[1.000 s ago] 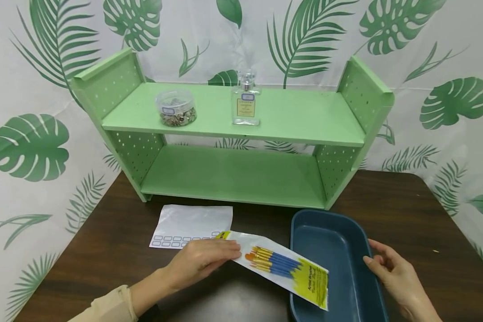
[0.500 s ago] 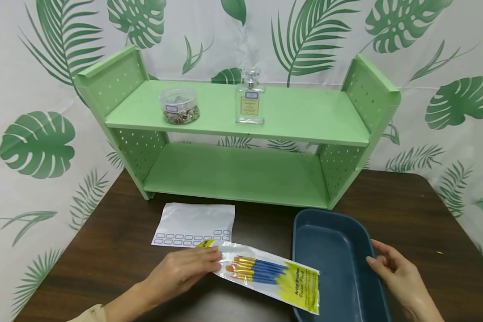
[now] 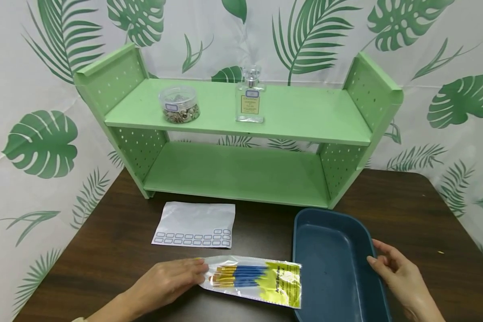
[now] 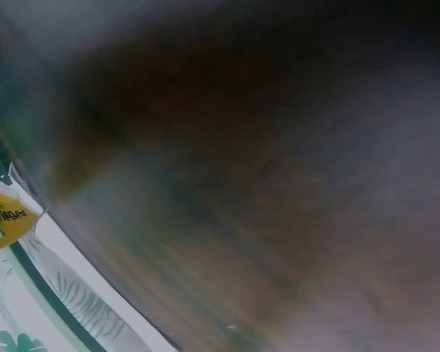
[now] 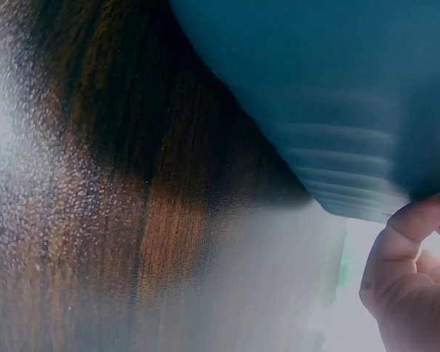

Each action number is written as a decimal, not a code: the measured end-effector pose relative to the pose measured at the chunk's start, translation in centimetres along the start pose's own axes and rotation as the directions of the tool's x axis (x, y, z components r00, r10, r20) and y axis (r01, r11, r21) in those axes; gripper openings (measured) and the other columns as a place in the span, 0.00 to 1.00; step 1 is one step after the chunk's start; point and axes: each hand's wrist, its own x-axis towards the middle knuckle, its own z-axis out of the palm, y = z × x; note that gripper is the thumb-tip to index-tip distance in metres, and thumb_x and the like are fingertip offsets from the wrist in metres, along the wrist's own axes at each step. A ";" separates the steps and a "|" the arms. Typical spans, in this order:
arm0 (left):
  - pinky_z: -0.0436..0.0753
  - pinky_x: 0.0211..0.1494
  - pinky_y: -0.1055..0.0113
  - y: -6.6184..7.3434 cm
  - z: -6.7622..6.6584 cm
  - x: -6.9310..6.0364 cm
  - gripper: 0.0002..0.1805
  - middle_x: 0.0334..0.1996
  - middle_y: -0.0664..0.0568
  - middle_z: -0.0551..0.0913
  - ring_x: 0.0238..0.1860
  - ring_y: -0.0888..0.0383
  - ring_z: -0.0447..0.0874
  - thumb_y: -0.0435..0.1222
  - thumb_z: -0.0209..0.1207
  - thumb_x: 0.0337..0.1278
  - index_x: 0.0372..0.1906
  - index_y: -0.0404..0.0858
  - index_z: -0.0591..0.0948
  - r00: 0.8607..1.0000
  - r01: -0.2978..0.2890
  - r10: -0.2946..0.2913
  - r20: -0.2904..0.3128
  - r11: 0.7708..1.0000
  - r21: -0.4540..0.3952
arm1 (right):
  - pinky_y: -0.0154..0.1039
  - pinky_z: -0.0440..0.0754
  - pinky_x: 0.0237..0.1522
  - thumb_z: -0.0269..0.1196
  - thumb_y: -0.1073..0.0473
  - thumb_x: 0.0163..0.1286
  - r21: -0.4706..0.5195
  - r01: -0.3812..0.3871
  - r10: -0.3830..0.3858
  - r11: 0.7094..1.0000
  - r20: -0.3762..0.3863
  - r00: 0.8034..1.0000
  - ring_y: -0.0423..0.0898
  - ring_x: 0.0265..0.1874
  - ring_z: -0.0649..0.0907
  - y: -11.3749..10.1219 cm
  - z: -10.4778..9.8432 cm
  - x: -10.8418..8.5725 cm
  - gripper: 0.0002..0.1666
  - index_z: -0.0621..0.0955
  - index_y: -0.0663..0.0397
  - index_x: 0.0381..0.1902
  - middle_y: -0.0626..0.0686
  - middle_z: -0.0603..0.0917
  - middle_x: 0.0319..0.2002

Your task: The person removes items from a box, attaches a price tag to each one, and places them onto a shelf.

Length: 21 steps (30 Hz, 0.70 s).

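Observation:
My left hand [image 3: 167, 281] grips the left end of a clear-fronted pack of paintbrushes [image 3: 249, 281], its fingers lying over the top; the thumb is hidden. Blue handles and gold ferrules show through the plastic, beside a yellow printed end. That yellow end reaches the left rim of a dark blue tray [image 3: 330, 268]; whether they touch I cannot tell. On the tray's far side, my right hand [image 3: 404, 279] pinches the right rim between thumb and fingers, also visible in the right wrist view. The left wrist view is mostly blurred.
A white sheet of blue-bordered labels [image 3: 195, 221] lies on the dark wooden table [image 3: 104, 250]. Behind stands a green two-tier shelf [image 3: 241, 172]. Its upper board carries a clear round jar [image 3: 180, 105] with small pieces inside and a glass perfume bottle [image 3: 250, 96].
The left hand has drawn the brush pack leftward and toward me, off the tray's interior, and the pack now lies more level. The right hand keeps its hold on the tray.

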 end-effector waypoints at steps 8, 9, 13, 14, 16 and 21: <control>0.82 0.44 0.69 0.3 -0.3 -1.4 0.12 0.43 0.52 0.86 0.44 0.60 0.85 0.38 0.49 0.69 0.36 0.44 0.83 0.997 -0.001 -0.002 0.083 0.999 0.041 | 0.31 0.72 0.27 0.56 0.49 0.70 0.000 0.006 -0.006 1.000 0.002 1.000 0.34 0.27 0.70 0.2 0.0 0.1 0.34 0.63 0.64 0.65 0.42 0.70 0.30; 0.82 0.44 0.69 0.4 -0.4 -1.6 0.11 0.42 0.52 0.86 0.44 0.60 0.85 0.38 0.49 0.69 0.36 0.44 0.83 0.996 0.000 -0.004 0.093 0.999 0.045 | 0.31 0.71 0.26 0.56 0.49 0.70 -0.001 0.005 -0.005 1.000 0.003 1.000 0.34 0.27 0.70 0.2 0.0 0.1 0.34 0.63 0.64 0.65 0.42 0.70 0.30; 0.82 0.42 0.70 0.4 -0.7 -2.2 0.09 0.42 0.52 0.86 0.43 0.60 0.85 0.39 0.52 0.67 0.38 0.43 0.83 0.988 0.026 -0.033 0.148 0.999 0.046 | 0.32 0.71 0.25 0.56 0.49 0.70 0.000 -0.001 0.001 1.000 0.004 1.000 0.34 0.26 0.70 0.1 0.0 0.1 0.34 0.63 0.64 0.65 0.41 0.70 0.30; 0.82 0.42 0.70 0.4 -0.8 -2.4 0.08 0.42 0.53 0.86 0.43 0.60 0.85 0.39 0.53 0.67 0.38 0.44 0.82 0.985 0.040 -0.046 0.168 0.998 0.039 | 0.32 0.71 0.25 0.56 0.48 0.70 -0.002 -0.002 0.002 1.000 0.003 1.000 0.34 0.26 0.70 0.1 0.0 0.1 0.34 0.63 0.64 0.65 0.41 0.70 0.30; 0.82 0.41 0.71 0.4 -1.0 -2.6 0.07 0.41 0.54 0.86 0.42 0.61 0.85 0.38 0.54 0.66 0.37 0.44 0.82 0.977 0.058 -0.062 0.203 0.998 0.025 | 0.32 0.71 0.25 0.56 0.49 0.70 -0.002 -0.002 0.002 1.000 -0.001 1.000 0.34 0.26 0.70 0.1 0.0 0.1 0.34 0.63 0.64 0.65 0.41 0.70 0.30; 0.81 0.41 0.73 0.5 -1.4 -2.9 0.03 0.40 0.57 0.86 0.42 0.64 0.85 0.40 0.59 0.61 0.33 0.48 0.81 0.955 0.104 -0.099 0.279 0.995 -0.002 | 0.32 0.71 0.26 0.56 0.49 0.70 -0.004 -0.007 0.007 1.000 -0.002 1.000 0.34 0.27 0.70 0.3 0.0 0.1 0.34 0.64 0.64 0.65 0.40 0.71 0.30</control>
